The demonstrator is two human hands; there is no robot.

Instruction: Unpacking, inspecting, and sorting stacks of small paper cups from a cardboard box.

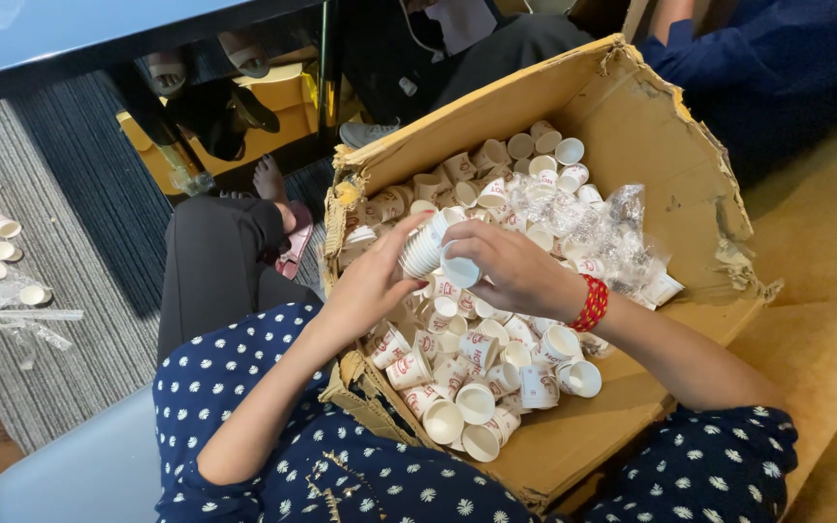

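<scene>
Two hands meet over the open cardboard box (632, 126), and from my remote seat I read them like this. My left hand (370, 286) comes in from the lower left with the forearm angled up and the wrist bent back — its fingers are wrapped around the lower end of a nested stack of paper cups (425, 247), which lies tilted, mouth ends pointing up and to the right. My right hand (515, 271) reaches in from the right, a red beaded bracelet (592, 304) at the wrist, palm turned down; its fingers curl about a single white cup (459, 271) just beside the stack, and it looks to be touching the stack, though the fingers hide the joint.

Both hands hover above the heap of loose paper cups (467, 378) filling the box, white with red print. Crumpled clear plastic wrap (583, 228) lies on the cups toward the far right wall. The box rests on my lap — sleeves dark blue with white flowers. On the grey carpet (79, 194) at left, a few stray cups (2, 252) sit well apart from the box.
</scene>
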